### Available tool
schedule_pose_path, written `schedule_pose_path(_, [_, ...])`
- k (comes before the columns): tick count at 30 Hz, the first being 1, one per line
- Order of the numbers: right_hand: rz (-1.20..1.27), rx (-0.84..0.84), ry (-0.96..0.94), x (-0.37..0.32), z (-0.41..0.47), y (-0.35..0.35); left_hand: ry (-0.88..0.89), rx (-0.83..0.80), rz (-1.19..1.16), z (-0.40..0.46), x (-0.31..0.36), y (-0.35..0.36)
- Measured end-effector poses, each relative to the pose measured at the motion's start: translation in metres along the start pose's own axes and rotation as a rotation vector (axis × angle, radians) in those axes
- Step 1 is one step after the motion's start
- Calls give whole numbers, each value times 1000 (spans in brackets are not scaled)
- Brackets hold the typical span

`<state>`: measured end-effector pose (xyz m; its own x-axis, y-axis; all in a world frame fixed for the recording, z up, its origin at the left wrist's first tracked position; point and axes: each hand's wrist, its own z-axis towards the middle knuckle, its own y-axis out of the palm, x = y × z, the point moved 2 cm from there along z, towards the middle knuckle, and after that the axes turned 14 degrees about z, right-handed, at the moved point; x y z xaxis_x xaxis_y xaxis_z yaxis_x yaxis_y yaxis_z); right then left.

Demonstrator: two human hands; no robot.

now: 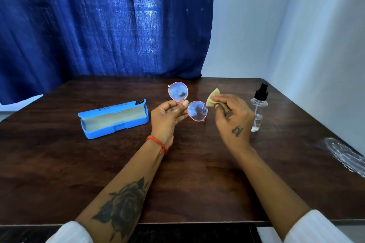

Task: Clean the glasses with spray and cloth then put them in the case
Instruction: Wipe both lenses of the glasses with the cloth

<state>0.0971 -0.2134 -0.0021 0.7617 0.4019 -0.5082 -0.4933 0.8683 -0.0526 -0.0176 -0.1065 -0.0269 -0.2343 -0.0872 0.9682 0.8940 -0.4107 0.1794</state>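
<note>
Nearest, two forearms reach over the dark tabletop (197, 173). Left hand (167, 118): fingers curled, pinching the glasses (187, 102) at the bridge, held clear above the tabletop, lenses tilted, one lens farther and higher than the other. Right hand (231, 114): fingers closed round a tan cloth (212, 97), one corner sticking out, just beside the nearer lens; contact with the lens cannot be confirmed. Spray (258, 108) stands upright just right of the right hand, untouched. Case (113, 119) lies open to the left, well apart, empty. Judgement: wiping step in hand. Next move likely needs the cloth brought flat onto the nearer lens, light pressure, left pinch steady at the bridge. Casing not yet begun.
</note>
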Motion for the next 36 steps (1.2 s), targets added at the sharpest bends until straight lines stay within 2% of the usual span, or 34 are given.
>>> schedule_pose_path(7, [-12, -114, -105, -15, 20, 16, 68, -47, 90, 0, 2, 2])
schedule_pose_path(14, [-180, -384, -260, -11, 25, 46, 113, -94, 234, -3, 3, 3])
schedule_pose_path(18, [-156, -421, -325, -2, 19, 45, 83, -114, 262, -2, 2, 3])
schedule_pose_path(22, [-112, -451, -294, 5, 16, 36, 81, -108, 308, -3, 2, 4])
schedule_pose_path(30, [-228, -264, -225, 7, 17, 31, 93, -103, 353, -3, -2, 5])
schedule_pose_path(33, [-252, -346, -262, 3, 13, 35, 103, -109, 366, -4, -3, 6])
schedule_pose_path(36, [-293, -522, -276, 0, 9, 39, 119, -117, 415, -3, -3, 4])
